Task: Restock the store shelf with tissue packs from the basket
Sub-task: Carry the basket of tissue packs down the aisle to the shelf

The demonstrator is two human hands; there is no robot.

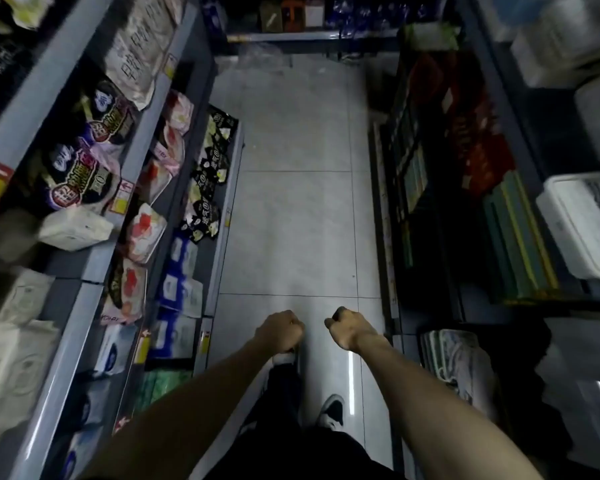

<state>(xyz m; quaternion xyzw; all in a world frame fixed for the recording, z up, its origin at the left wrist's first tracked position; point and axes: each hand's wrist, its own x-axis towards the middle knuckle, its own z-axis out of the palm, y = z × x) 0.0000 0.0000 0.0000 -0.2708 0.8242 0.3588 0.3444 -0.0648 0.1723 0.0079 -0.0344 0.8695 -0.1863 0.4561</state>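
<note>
A white soft tissue pack (75, 228) lies on the left shelf (18, 123), just beside dark purple packs (80, 174). Their large white print is too blurred to read, though it may be Chinese characters. More pale packs (11, 341) sit lower on the near side. Out over the grey tiled floor (291, 220), the left hand (282, 329) and right hand (349, 327) are each clenched into a fist. They are near each other but apart, gripping nothing, with bare forearms extended.

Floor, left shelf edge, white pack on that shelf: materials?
Floor: likely glazed ceramic tile; grout lines, glossy light streak. Shelf edge: probably painted metal; smooth grey with a sheen. White pack: seemingly soft plastic film wrap; wrinkled, bulging, though blurred.
</note>
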